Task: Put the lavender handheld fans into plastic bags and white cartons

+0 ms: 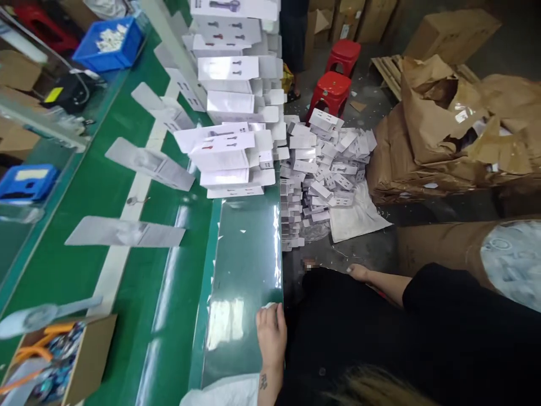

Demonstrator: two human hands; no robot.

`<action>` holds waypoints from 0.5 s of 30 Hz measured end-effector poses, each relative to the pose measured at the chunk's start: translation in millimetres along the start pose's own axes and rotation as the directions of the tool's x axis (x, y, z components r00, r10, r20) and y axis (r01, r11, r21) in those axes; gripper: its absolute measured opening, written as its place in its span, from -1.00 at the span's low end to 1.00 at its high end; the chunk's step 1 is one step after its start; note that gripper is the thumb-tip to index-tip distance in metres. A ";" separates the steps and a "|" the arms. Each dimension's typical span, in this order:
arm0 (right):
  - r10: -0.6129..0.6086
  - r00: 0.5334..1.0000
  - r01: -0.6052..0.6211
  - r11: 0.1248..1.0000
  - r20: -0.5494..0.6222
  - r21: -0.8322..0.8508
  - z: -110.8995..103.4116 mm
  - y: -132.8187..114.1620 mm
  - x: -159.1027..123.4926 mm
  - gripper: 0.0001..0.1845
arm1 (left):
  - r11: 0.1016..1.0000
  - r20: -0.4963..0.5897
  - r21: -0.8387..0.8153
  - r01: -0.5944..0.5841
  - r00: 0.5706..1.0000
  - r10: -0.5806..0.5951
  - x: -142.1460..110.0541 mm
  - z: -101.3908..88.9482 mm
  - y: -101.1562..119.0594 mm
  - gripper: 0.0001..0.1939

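My left hand (271,334) rests at the edge of the green bench (245,254), fingers curled and close together. A small white thing shows at its fingertips; its kind is unclear. My right hand (359,273) lies by my black-clothed lap, its fingers mostly hidden. Beyond my left hand, stacked white printed cartons (228,141) with open flaps stand along the bench edge. On the green belt (177,304) to the left lie several separate cartons, such as a long one (127,232). White cloth or plastic (228,392) lies beside my left wrist.
A brown box (91,355) of orange and shiny parts sits at lower left, a pale long-handled item (46,316) above it. Blue bins (107,45) stand across the belt. Cartons (325,163) pile on the floor near red stools (332,90) and large brown packages (393,152). Someone stands behind.
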State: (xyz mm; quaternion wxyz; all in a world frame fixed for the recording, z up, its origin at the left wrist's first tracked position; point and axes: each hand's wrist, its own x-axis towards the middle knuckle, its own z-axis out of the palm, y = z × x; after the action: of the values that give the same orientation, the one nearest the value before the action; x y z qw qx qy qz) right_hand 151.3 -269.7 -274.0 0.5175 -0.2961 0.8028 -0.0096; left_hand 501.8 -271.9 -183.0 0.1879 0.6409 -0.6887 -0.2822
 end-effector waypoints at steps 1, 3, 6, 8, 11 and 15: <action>0.023 1.000 -0.023 1.000 0.019 0.007 -2.1 -3.1 9.3 -0.79 | 0.999 0.059 -0.050 -0.003 0.998 0.006 13.9 6.7 12.6 -0.78; 0.054 0.998 -0.056 0.998 0.043 0.039 -7.5 -9.9 27.7 -0.89 | 0.990 0.170 -0.143 -0.010 0.985 0.034 38.1 19.5 34.1 -0.78; 0.089 0.995 -0.093 0.987 0.034 0.135 -14.3 -17.9 51.7 -0.97 | 0.970 0.308 -0.243 0.000 0.948 0.077 67.8 39.8 54.0 -0.78; 0.131 0.991 -0.132 0.968 0.020 0.216 -13.8 -20.5 64.1 -0.95 | 0.963 0.397 -0.270 0.020 0.913 0.093 84.5 57.1 60.1 -0.79; 0.197 0.980 -0.191 0.917 0.021 0.351 -2.0 -21.7 75.8 -0.93 | 0.956 0.549 -0.285 0.071 0.829 0.102 105.2 90.0 64.9 -0.84; 0.238 0.968 -0.243 0.834 0.075 0.494 26.3 -19.6 78.4 -0.94 | 0.950 0.692 -0.206 0.234 0.721 -0.028 123.9 134.6 71.5 -0.89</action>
State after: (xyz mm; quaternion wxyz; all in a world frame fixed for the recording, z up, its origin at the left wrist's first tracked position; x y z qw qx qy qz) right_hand 159.8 -316.3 -344.6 0.5776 -0.0488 0.8008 -0.1504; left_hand 349.4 -373.2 -254.4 -0.0100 0.5071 -0.6149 -0.6039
